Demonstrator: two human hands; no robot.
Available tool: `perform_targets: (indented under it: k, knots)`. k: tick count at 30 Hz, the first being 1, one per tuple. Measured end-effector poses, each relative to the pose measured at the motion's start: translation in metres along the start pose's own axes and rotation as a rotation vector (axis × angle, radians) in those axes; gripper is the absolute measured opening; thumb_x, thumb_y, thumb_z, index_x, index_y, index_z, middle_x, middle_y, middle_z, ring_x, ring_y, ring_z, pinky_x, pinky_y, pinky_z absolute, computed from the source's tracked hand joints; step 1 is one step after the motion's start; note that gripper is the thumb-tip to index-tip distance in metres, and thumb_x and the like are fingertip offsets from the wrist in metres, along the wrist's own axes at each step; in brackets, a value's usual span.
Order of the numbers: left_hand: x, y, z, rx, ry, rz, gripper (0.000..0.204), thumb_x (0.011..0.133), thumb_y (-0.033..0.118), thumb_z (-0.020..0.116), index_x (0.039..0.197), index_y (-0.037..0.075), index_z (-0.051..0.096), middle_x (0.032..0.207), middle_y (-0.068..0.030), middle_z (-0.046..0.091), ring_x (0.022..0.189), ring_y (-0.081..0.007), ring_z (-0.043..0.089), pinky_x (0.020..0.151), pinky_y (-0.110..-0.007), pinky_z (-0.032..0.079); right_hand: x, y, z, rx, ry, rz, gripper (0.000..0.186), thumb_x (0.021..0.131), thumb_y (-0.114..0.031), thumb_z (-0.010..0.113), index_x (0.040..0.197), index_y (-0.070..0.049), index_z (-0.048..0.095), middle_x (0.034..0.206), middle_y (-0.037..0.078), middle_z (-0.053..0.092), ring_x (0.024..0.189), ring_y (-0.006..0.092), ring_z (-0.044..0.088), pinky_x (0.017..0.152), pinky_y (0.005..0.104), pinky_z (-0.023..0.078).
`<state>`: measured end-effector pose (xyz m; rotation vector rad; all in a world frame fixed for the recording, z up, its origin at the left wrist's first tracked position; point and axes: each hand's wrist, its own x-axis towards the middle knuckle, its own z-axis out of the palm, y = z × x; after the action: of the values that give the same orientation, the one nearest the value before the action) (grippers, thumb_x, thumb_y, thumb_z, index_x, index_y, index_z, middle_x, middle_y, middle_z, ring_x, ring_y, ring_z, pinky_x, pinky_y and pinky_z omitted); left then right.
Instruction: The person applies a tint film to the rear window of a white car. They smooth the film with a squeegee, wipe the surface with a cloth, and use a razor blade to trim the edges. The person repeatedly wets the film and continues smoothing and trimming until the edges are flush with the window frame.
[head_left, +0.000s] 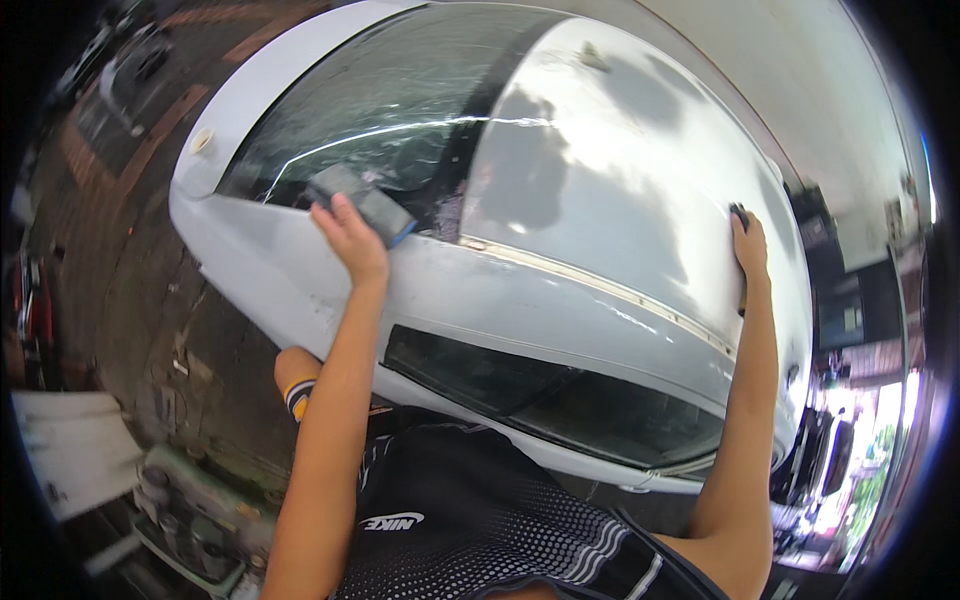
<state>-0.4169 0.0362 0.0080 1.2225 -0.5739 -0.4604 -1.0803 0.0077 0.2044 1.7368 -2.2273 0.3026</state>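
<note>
A white car (600, 150) with a glossy, mottled roof fills the middle. My left hand (350, 235) grips a flat dark-grey block (385, 210) with a blue lower edge at the bottom of the wide, wet-looking window (360, 100), beside the roof's front-left corner. My right hand (749, 240) is on the far right of the roof, wrapped round a dark object (739, 212), mostly hidden by my fingers. A pale trim strip (590, 280) runs along the roof edge between my hands, above the dark side window (550, 400).
A small cream round object (202, 141) sits on the body at upper left. Below left stand a white panel (70, 450) and green machinery (190, 520) on stained flooring (180, 330). Dark equipment (850, 320) and a wall (840, 120) lie beyond the car at right.
</note>
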Motion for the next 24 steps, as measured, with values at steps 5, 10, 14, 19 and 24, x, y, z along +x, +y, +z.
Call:
perform_targets:
  k: [5, 10, 14, 19, 24]
  knots:
    - [-0.009, 0.016, 0.003, -0.008, 0.009, 0.062, 0.050, 0.112, 0.035, 0.048, 0.142, -0.004, 0.041, 0.128, -0.0245, 0.060, 0.117, -0.0338, 0.060, 0.101, -0.042, 0.045, -0.009, -0.035, -0.017, 0.209, -0.102, -0.101, 0.048, 0.102, -0.038, 0.063, 0.139, -0.008, 0.064, 0.145, 0.020, 0.060, 0.142, 0.0379, 0.050, 0.118, 0.0442, 0.039]
    - [-0.013, 0.022, -0.003, -0.108, -0.036, 0.011, 0.040, 0.113, 0.032, 0.047, 0.135, -0.002, 0.046, 0.124, -0.0149, 0.059, 0.114, -0.0218, 0.055, 0.104, -0.035, 0.042, -0.049, -0.142, -0.016, 0.331, -0.184, -0.360, 0.045, 0.101, -0.032, 0.067, 0.141, -0.012, 0.064, 0.156, 0.017, 0.054, 0.152, 0.0403, 0.038, 0.126, 0.0513, 0.026]
    - [-0.008, 0.019, -0.001, -0.077, -0.055, 0.032, 0.042, 0.113, 0.032, 0.049, 0.136, -0.002, 0.045, 0.121, -0.0131, 0.059, 0.112, -0.0208, 0.055, 0.100, -0.035, 0.044, -0.076, -0.234, -0.022, 0.086, 0.115, -0.365, 0.058, 0.098, -0.045, 0.070, 0.144, -0.011, 0.062, 0.155, 0.017, 0.054, 0.149, 0.0400, 0.042, 0.122, 0.0621, 0.026]
    - [0.007, 0.042, 0.029, 0.094, -0.063, -0.022, 0.053, 0.106, 0.039, 0.060, 0.141, 0.002, 0.049, 0.123, -0.0191, 0.061, 0.113, -0.0316, 0.061, 0.100, -0.042, 0.047, -0.088, -0.315, -0.042, 0.752, -0.004, -0.525, 0.040, 0.096, -0.028, 0.077, 0.130, -0.008, 0.071, 0.130, 0.012, 0.072, 0.117, 0.0262, 0.068, 0.102, 0.0403, 0.051]
    - [-0.046, 0.130, 0.117, 0.210, -0.474, 0.460, 0.049, 0.089, 0.028, 0.081, 0.133, 0.012, 0.068, 0.120, -0.0161, 0.058, 0.114, -0.0331, 0.058, 0.101, -0.043, 0.047, -0.094, -0.328, -0.031, 1.334, -0.292, -0.346, 0.040, 0.098, -0.023, 0.076, 0.130, -0.002, 0.067, 0.114, 0.012, 0.077, 0.103, 0.0173, 0.072, 0.091, 0.0340, 0.058]
